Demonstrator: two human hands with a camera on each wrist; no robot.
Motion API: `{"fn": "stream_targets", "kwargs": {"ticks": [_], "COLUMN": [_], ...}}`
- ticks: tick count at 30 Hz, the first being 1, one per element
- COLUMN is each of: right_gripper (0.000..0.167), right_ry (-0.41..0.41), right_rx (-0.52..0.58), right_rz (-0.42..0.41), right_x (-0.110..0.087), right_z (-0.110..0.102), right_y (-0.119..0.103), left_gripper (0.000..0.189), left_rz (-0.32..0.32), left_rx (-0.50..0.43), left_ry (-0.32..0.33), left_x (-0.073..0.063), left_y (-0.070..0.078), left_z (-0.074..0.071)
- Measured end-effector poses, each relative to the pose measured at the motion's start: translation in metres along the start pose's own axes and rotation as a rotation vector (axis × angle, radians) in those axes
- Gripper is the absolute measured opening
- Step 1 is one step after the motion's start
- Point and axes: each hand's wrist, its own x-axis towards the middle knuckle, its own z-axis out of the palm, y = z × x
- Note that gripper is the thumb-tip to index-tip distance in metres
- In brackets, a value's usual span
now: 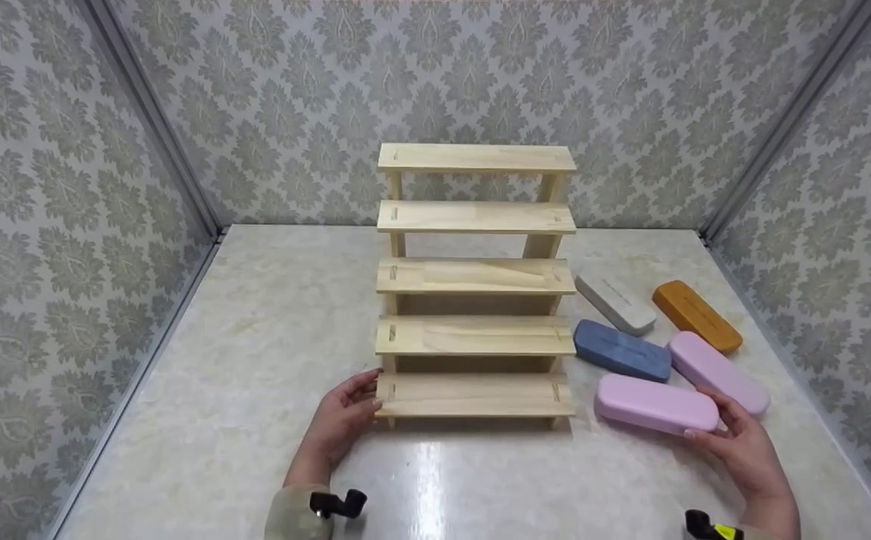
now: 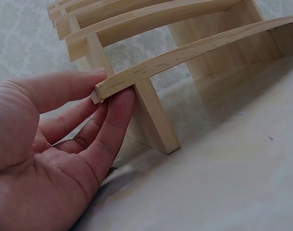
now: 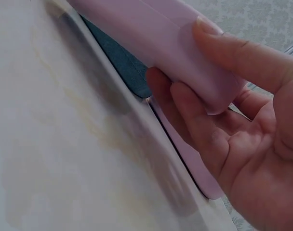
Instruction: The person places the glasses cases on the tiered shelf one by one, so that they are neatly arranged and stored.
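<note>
A five-tier wooden display rack (image 1: 476, 337) stands on the table, its shelves rising like steps toward the back. My left hand (image 1: 345, 420) pinches the left end of the lowest shelf (image 2: 194, 50), thumb over it and fingers beneath. My right hand (image 1: 743, 442) grips the right end of a pink glasses case (image 1: 653, 403), with the thumb on one side and fingers on the other. In the right wrist view, this held case (image 3: 156, 38) is raised off the table. Behind it lie a blue glasses case (image 1: 623, 350) and a second pink case (image 1: 719, 373).
Farther back on the right lie a white glasses case (image 1: 615, 304), close by the rack, and an orange-brown case (image 1: 698, 316). Patterned wall panels enclose the pale marbled table (image 1: 255, 315) at the back and both sides.
</note>
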Motion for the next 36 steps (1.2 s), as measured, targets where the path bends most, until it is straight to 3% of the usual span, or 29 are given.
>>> {"fn": "stream_targets", "kwargs": {"ticks": [15, 18, 25, 36], "right_gripper": [0.099, 0.094, 0.081, 0.07], "right_ry": [0.023, 0.026, -0.029, -0.094], "right_rx": [0.09, 0.095, 0.225, 0.341], "right_rz": [-0.076, -0.13, -0.3, -0.5], "right_x": [-0.006, -0.007, -0.008, -0.005], "right_z": [0.002, 0.003, 0.007, 0.012], "right_y": [-0.015, -0.02, -0.035, -0.059], "left_gripper": [0.061, 0.061, 0.063, 0.062], "left_rz": [0.003, 0.001, -0.01, -0.015], "left_rx": [0.032, 0.028, -0.012, 0.001], "left_ry": [0.004, 0.0, 0.008, 0.006], "left_x": [-0.001, -0.001, 0.0, 0.001], "left_y": [0.001, 0.001, 0.0, 0.001], "left_z": [0.001, 0.001, 0.0, 0.001]}}
